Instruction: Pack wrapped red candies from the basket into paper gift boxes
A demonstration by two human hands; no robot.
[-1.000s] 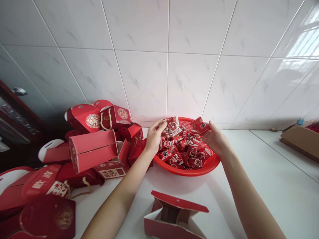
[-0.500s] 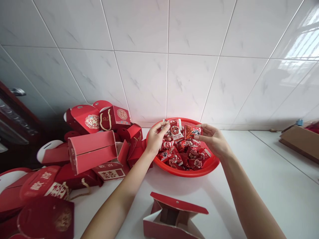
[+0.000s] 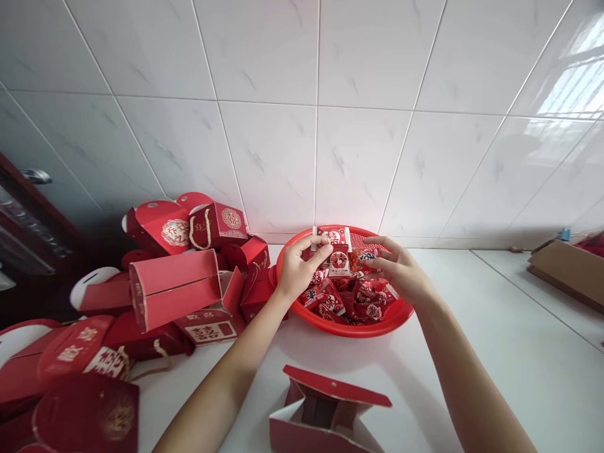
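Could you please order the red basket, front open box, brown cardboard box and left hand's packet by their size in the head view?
1. Red basket
2. Front open box (nearer the camera, cut off by the frame)
3. Brown cardboard box (also cut off)
4. Packet in the left hand

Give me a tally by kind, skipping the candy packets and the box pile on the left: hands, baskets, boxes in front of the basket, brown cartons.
Left hand and right hand: 2
Red basket: 1
Open red box in front of the basket: 1
Brown carton: 1
Total: 5
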